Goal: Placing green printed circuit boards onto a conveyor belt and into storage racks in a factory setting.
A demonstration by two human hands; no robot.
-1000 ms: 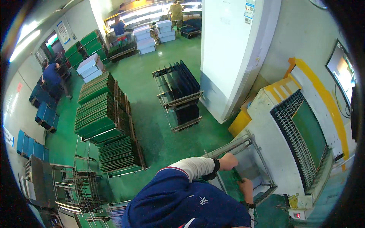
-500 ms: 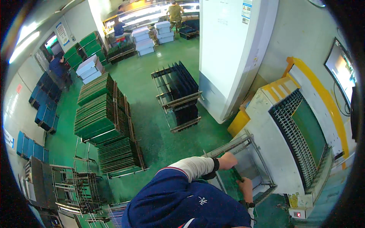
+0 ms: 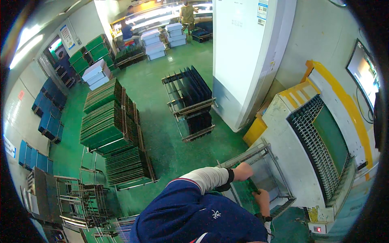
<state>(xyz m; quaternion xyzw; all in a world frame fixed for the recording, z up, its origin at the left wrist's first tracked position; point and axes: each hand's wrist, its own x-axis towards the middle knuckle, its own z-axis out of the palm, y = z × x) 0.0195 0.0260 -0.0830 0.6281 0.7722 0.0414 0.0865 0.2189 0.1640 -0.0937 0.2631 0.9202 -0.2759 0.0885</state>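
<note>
A thin green panel [image 3: 244,193], like a circuit board, stands tilted in a metal slotted rack [image 3: 279,172] at the lower right. Its far edge is gripped by my left hand [image 3: 243,171], fingers curled. My right hand [image 3: 262,199] pinches the panel's right edge, nearer to me. My sleeved arm and body hide the panel's lower part. To the right of the rack, another green panel [image 3: 332,137] lies on the rollers [image 3: 314,152] of a white machine.
A small rack of dark panels [image 3: 188,97] stands ahead, beside a tall white cabinet [image 3: 239,60]. Stacked racks of green panels [image 3: 103,121] and bare metal racks [image 3: 81,202] occupy the left. Several people work farther back near pale blue boxes [image 3: 154,42].
Both my hands keep their hold on the panel in nearly the same place. The green panel on the rollers has shifted very slightly rightward. A person by the far-left doorway has moved farther back.
</note>
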